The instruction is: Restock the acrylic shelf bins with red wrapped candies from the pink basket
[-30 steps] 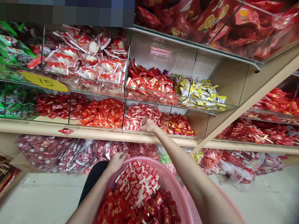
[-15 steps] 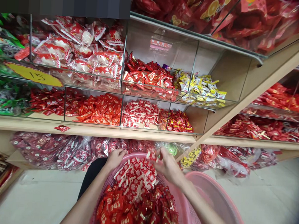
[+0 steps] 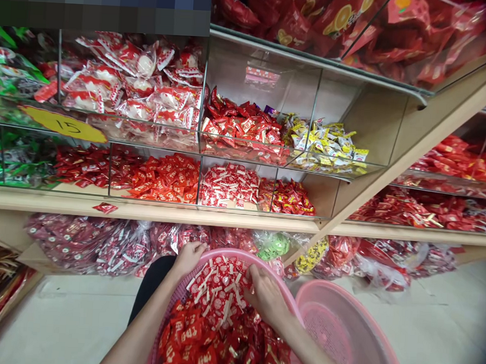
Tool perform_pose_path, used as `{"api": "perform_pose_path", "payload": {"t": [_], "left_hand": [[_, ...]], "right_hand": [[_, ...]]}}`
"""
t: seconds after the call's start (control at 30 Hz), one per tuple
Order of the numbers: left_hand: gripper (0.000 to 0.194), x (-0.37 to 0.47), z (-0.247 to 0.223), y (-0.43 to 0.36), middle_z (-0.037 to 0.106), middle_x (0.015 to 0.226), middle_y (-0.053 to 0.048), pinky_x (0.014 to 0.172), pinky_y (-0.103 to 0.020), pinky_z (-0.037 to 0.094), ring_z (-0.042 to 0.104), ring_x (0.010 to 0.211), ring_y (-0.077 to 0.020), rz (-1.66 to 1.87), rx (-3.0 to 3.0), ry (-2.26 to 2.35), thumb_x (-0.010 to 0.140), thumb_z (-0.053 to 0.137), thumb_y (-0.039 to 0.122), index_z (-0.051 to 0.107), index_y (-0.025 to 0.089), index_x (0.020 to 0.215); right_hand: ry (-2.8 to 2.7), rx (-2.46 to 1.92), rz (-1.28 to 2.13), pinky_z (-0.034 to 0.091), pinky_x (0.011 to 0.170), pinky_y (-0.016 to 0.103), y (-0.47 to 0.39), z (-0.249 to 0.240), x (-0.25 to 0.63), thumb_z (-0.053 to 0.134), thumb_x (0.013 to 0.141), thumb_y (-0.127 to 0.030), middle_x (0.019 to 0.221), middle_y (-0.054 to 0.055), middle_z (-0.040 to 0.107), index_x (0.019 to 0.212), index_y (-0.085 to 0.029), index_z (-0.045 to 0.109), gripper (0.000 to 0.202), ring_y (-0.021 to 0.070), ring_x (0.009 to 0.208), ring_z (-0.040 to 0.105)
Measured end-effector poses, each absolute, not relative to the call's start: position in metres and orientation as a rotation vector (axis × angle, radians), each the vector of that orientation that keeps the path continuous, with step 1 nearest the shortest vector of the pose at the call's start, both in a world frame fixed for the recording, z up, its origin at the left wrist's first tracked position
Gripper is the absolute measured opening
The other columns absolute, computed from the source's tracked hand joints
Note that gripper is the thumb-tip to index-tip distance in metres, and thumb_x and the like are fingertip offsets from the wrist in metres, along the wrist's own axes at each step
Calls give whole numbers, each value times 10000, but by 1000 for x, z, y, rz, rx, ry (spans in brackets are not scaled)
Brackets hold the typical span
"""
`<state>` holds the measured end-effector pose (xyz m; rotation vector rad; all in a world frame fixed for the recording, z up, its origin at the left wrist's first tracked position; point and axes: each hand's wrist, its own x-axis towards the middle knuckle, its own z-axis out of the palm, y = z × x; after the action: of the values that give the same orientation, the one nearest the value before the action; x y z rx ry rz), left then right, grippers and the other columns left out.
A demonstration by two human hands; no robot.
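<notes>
A pink plastic basket (image 3: 286, 291) full of wrapped candies stands in front of me. My left hand (image 3: 189, 259) holds its far left rim, fingers curled over the edge. Inside the basket, red-and-white wrapped candies (image 3: 221, 289) lie at the far end, orange-red packets (image 3: 184, 331) at the near left and dark red shiny ones (image 3: 244, 348) at the near right. My right hand (image 3: 264, 292) is down inside the far right side, against the red-and-white candies. Its fingers are curled and pressed together; what they hold, if anything, is hidden.
A second pink basket (image 3: 352, 318) stands on the tiled floor to the right. Ahead, a wooden shelf (image 3: 225, 217) carries clear bins of sorted candies, with one loose red packet (image 3: 105, 207) on its ledge. Bagged candies (image 3: 71, 243) lie beneath. A yellow price tag (image 3: 62, 123) hangs left.
My right hand has come down from above the basket's far rim, where it held a red-and-white candy, to the candies inside. My left hand stays on the rim.
</notes>
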<state>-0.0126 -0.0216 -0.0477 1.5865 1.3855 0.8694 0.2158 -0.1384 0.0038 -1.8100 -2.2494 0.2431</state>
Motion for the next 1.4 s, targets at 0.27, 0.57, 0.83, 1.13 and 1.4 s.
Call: {"api": "perform_pose_path", "payload": {"t": [0.27,0.57,0.83,1.13,1.4], "left_hand": [[423,-13,-49,-22,508,527,15,528,-226,309,427,510,-115,861,1579,1387,726,436,529,563,150,587],[412,-14,-49,-21,513,544,19,531,-215,308,429,527,-111,874,1632,1374,753,411,507,555,153,600],[450,-14,-55,-19,539,556,9,514,-217,293,450,524,-116,841,1604,1379,750,404,540,571,140,627],[454,-15,-55,-19,550,581,-10,510,-223,284,445,535,-120,863,1606,1348,763,400,513,612,121,681],[434,-16,-53,-18,552,584,-11,533,-229,314,461,549,-128,886,1599,1356,749,415,511,594,129,646]], "right_hand": [[-2278,-1840,95,363,621,286,-137,-9,213,489,711,-140,828,78,582,1050,-149,363,362,207,750,537],[-2210,-1737,-81,327,541,262,-139,-27,211,502,769,-213,716,39,582,1022,-156,375,289,181,615,538],[-2145,-1739,38,307,545,239,-124,31,206,484,770,-237,707,22,546,790,-191,412,88,146,608,486],[-1969,-1568,158,330,548,208,-23,150,197,484,763,-318,675,-21,544,790,-202,439,127,113,597,490],[-1943,-2286,109,407,727,270,59,141,175,627,685,-347,1017,141,591,1005,-151,552,383,210,937,565]]}}
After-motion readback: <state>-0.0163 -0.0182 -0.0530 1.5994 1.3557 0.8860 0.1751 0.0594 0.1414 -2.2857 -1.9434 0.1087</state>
